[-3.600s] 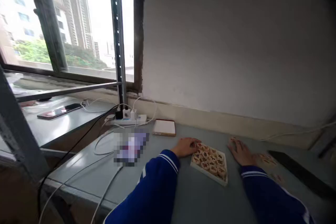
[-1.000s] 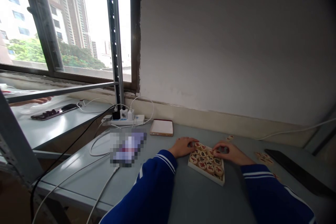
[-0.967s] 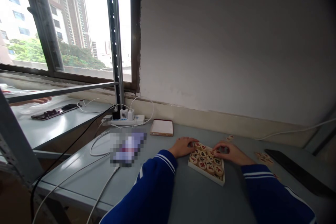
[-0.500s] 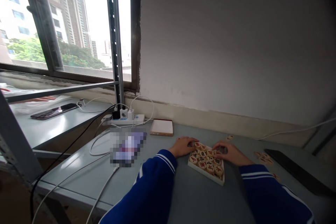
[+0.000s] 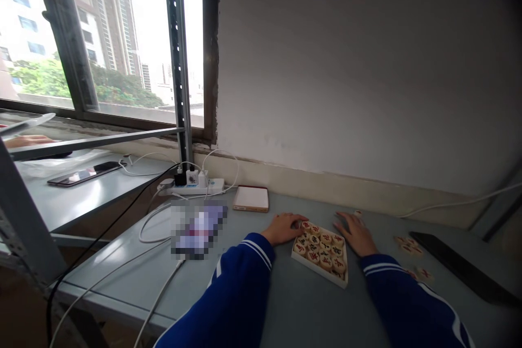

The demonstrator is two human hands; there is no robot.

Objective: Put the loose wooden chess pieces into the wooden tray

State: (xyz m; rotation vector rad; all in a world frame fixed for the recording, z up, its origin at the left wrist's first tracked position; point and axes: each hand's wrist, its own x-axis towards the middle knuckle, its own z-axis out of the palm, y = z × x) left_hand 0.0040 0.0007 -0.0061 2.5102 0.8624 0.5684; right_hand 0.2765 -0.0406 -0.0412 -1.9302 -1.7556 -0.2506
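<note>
On the bench [image 5: 302, 310], a left hand [image 5: 282, 228] curls its fingers at the ten o'clock corner of a white box [image 5: 318, 268] (grip unclear), mostly filled with round pieces [image 5: 325, 262]. At its two o'clock, the right hand [image 5: 358, 234] spreads its fingers near a lone piece [image 5: 358, 212]; more loose pieces [image 5: 408, 244] lie outside, toward three o'clock.

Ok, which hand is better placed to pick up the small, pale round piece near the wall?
Probably the right hand: it's open beside that piece, while the left hand is farther off, at the shallow white rectangular box.
</note>
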